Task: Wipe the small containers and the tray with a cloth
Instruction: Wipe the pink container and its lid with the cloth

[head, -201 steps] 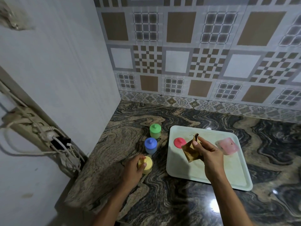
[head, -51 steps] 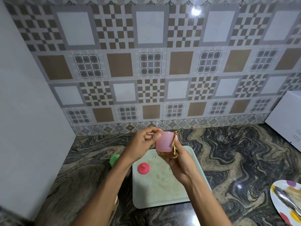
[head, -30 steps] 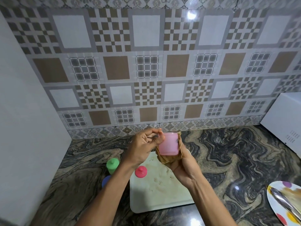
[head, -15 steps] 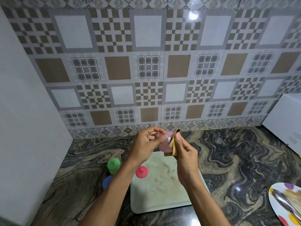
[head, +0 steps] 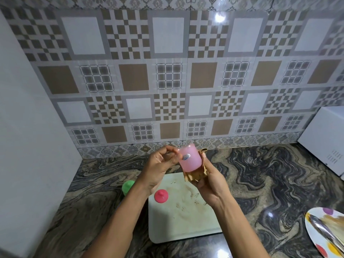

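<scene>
I hold a small pink container (head: 189,159) in the air above the pale tray (head: 186,220). My left hand (head: 160,167) pinches its left rim with curled fingers. My right hand (head: 210,181) cups it from below and the right, with a brown cloth (head: 195,175) wrapped between palm and container. The container's pink lid (head: 161,196) lies on the tray's left side. The tray surface carries brown smears and crumbs. A green-lidded container (head: 128,186) stands on the counter left of the tray, partly behind my left forearm.
The marble counter (head: 270,183) meets a white wall on the left and a tiled wall behind. A white appliance (head: 323,138) stands at the far right. A spotted plate (head: 327,233) with a metal utensil lies at the lower right edge.
The pink container has turned in my hands, its side with a sticker now facing me. My right hand has shifted from its side to beneath it with the cloth.
</scene>
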